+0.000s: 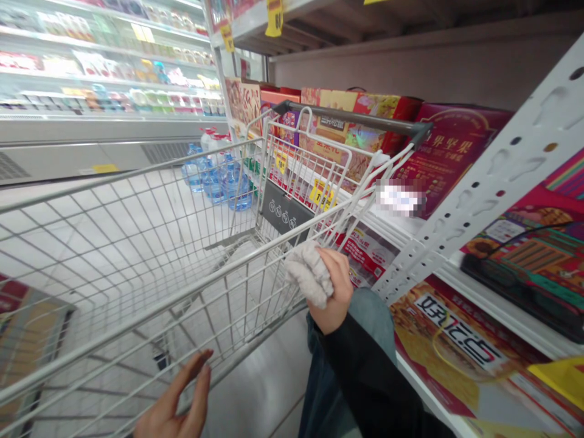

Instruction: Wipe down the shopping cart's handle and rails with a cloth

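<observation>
The right hand (335,292) clutches a fuzzy grey cloth (309,274) — a slackened grip could drop it into the shopping cart (351,117). The left hand (171,398) hangs open, fingers spread.

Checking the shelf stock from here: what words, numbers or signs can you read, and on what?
"世界坚果" on the maroon gift box
"80", cut off, on the yellow hanging tag
"119", further digits unclear, on the yellow price tag
The white label is pixelated and unreadable.
The upside-down lettering on the red box is too blurred to read.
The labels in the chiller case are too small to read.
</observation>
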### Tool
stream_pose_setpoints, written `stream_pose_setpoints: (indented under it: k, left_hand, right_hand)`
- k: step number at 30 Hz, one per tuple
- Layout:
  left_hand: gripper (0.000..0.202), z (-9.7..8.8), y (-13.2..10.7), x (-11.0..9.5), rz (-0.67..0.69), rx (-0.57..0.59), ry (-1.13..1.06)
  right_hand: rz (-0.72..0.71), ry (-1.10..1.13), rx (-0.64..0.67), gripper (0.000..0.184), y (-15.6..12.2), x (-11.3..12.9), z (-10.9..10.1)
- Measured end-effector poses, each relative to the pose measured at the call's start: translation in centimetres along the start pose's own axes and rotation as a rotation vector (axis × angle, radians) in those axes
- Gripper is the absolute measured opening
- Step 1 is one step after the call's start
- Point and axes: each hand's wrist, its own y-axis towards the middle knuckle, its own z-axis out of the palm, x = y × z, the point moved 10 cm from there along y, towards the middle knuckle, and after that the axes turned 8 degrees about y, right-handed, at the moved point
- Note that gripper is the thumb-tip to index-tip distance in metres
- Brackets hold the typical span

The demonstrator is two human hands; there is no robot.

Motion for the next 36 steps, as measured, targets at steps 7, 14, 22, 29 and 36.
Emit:
stream_pose_setpoints:
  k: [7, 14, 22, 29, 36]
  left_hand:
    - [0.036, 0.8, 0.7, 1.4, 0.149, 0.027, 0.050]
    - [0.035, 0.3, 0.6, 0.6, 0.199, -0.046, 0.079]
    - [0.036, 0.0, 0.6, 0.3, 0.178, -0.036, 0.074]
    - [0.037, 0.3, 0.5, 0.8, 0.128, -0.026, 0.061]
    - [0.038, 0.5, 0.2, 0.9, 0.087, -0.006, 0.040]
  right_hand:
    - [0.026, 0.007, 0.135, 0.039, -4.7, -0.7, 1.9]
    - [-0.021, 0.045, 0.060, 0.042, -0.9, 0.7, 0.8]
    - [-0.008, 0.066, 0.118, 0.040, -2.8, 0.7, 2.0]
    - [-0.012, 0.101, 0.136, 0.042, -1.8, 1.7, 1.7]
    - [-0.023, 0.116, 0.092, 0.045, -1.0, 1.8, 1.9]
